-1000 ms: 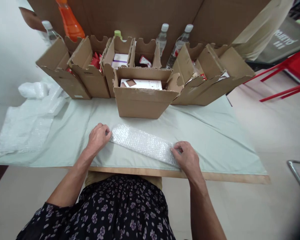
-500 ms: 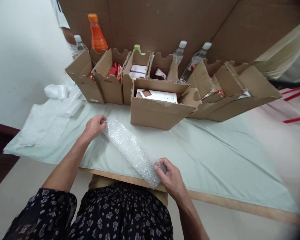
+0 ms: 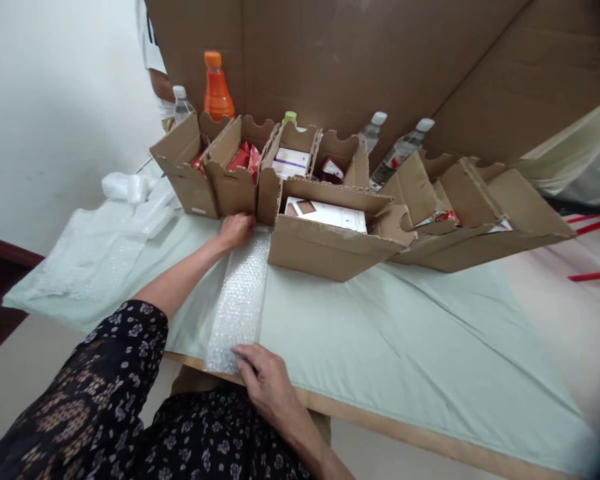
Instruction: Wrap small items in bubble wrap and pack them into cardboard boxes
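Note:
A long strip of bubble wrap (image 3: 240, 300) lies flat on the pale green cloth, running from the boxes to the table's front edge. My left hand (image 3: 236, 231) is at the strip's far end, its fingers curled closed on the wrap, close to the cardboard boxes. At the near end, my right hand (image 3: 270, 383) rests with its index finger stretched onto the wrap and its thumb apart from it. The undersides of both hands are hidden.
Cardboard box bins (image 3: 330, 250) holding small packets and boxes line the back. Behind them stand an orange bottle (image 3: 219, 93) and clear bottles (image 3: 400, 155). More bubble wrap (image 3: 97, 247) lies on the left. A person's arm (image 3: 161, 85) shows behind the cardboard panel (image 3: 355, 60).
The strip has swung from slanted to nearly straight away from me and now lies flat. My left hand moved farther and right; my right hand moved left and loosened from its grip.

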Available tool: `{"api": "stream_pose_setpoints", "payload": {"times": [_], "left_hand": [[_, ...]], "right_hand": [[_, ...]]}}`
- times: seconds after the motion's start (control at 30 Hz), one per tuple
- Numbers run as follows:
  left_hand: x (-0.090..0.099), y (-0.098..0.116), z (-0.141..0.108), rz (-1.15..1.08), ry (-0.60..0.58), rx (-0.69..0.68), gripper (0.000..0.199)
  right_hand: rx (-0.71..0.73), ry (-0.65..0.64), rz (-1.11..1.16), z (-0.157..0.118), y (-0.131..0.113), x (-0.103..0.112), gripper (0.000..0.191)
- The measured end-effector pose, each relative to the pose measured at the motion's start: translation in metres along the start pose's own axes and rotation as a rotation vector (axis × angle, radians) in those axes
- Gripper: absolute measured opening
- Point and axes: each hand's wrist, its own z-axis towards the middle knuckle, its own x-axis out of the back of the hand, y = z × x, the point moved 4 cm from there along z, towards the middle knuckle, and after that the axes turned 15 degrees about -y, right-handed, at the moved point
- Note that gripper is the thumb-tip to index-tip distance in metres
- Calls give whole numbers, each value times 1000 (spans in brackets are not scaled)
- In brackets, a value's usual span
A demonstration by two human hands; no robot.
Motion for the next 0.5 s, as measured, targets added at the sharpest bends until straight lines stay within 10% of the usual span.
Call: {"api": "stream_pose_setpoints", "payload": {"times": [0.23,0.5], "left_hand": [[-4,15,-25,27,98,-3,39],[-47,34,-172,-151,300,-451,27]], "right_hand": [[-36,-1,97,2,2,5,29],[-70,-29,163,5,2,9,28]]}}
